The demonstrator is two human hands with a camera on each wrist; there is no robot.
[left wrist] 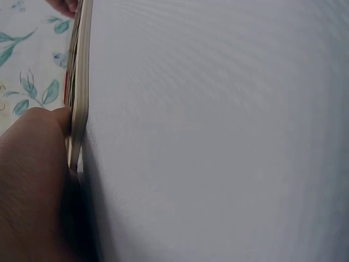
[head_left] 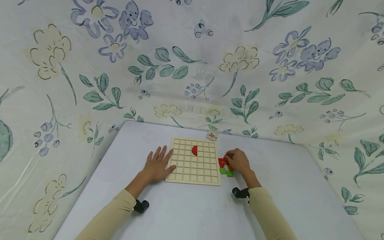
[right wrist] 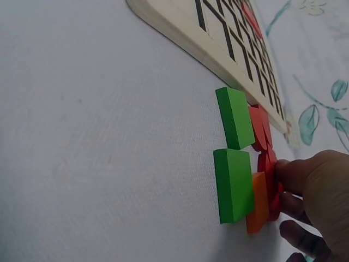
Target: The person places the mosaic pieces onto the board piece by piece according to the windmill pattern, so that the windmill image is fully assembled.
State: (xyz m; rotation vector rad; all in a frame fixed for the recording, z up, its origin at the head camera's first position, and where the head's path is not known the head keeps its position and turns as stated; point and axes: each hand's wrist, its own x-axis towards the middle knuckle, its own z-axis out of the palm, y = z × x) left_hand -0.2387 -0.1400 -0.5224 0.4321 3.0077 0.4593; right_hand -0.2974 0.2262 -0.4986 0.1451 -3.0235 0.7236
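A pale wooden grid board lies on the white table, with red rounded pieces in its upper middle. My left hand rests at the board's left edge, fingers spread and straight, thumb over the lower left squares. Just past the right edge, my right hand pinches a red piece between thumb and fingers, low among the loose pieces. Another red piece lies beside it, nearer the board. Two green square pieces and an orange piece sit close by; my right fingers partly hide the group.
Behind the board's upper right corner is a small white box or card with a red picture. A floral cloth hangs behind the table's back edge. Dark wrist-camera mounts stick out by both sleeves.
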